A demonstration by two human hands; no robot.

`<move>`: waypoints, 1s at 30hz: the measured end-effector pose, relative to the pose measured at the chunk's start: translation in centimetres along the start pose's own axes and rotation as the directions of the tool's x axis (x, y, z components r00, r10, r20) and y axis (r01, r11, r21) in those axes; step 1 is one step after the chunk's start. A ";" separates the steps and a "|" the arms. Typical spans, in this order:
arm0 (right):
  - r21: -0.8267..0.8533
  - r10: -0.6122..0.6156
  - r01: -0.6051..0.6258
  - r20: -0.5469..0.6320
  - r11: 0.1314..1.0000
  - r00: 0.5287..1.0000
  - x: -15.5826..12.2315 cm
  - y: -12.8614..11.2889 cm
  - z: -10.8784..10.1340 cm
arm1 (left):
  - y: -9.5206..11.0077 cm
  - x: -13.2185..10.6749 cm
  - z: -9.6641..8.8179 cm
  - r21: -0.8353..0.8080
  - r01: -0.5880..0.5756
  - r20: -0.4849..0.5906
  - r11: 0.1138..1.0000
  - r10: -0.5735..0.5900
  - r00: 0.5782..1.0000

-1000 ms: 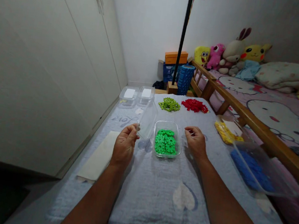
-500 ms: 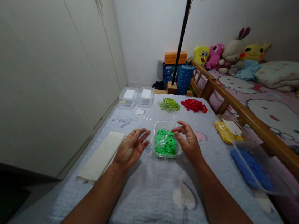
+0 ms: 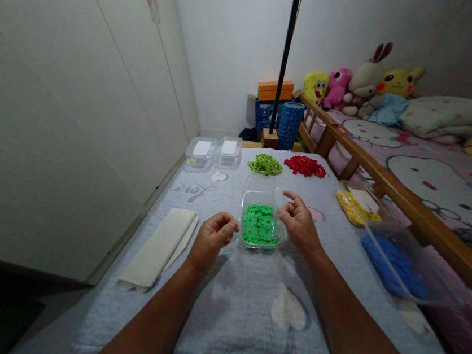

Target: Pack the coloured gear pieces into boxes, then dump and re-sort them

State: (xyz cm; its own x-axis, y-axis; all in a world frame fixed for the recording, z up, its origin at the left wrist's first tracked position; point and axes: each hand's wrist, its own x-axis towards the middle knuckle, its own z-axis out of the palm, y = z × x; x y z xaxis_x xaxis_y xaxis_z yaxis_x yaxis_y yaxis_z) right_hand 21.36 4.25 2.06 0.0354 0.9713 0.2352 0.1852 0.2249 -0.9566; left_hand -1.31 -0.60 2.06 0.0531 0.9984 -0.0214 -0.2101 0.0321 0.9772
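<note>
Lid [image 3: 263, 183]: clear plastic, glossy, smooth. Box [image 3: 260, 247]: clear plastic, shiny rim. Green pieces [image 3: 260, 223]: plastic, low sheen. Table cover [image 3: 241, 319]: cloth, matt, crinkled. Bed rail [image 3: 396, 175]: wood, smooth, faint gloss. Cupboard doors [image 3: 77, 108]: smooth, material uncertain. Roller [image 3: 290, 126]: rough, knobbly surface. Soft toys [image 3: 337, 88]: plush, matt. Pole block [image 3: 270, 140]: wood, matt.

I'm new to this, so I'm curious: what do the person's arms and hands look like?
The bare left hand and right hand wear no gloves. The left forearm and right forearm are uncovered: no sleeves, watch, bracelet or cables show. Rings I can't judge.
</note>
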 end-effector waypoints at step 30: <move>-0.485 0.019 0.011 0.056 0.874 0.998 -0.4 0.5 -0.5 | -1.1 0.4 0.7 0.310 0.113 -0.030 0.944 -0.109 0.994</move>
State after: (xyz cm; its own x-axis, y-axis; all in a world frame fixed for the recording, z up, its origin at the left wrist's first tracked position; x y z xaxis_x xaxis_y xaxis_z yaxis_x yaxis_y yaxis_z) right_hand 21.90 3.99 1.54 -0.0164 0.9783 0.2067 0.6390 0.1693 -0.7503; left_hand -0.39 -0.27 1.10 0.0466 0.9898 -0.1345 0.1103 0.1287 0.9855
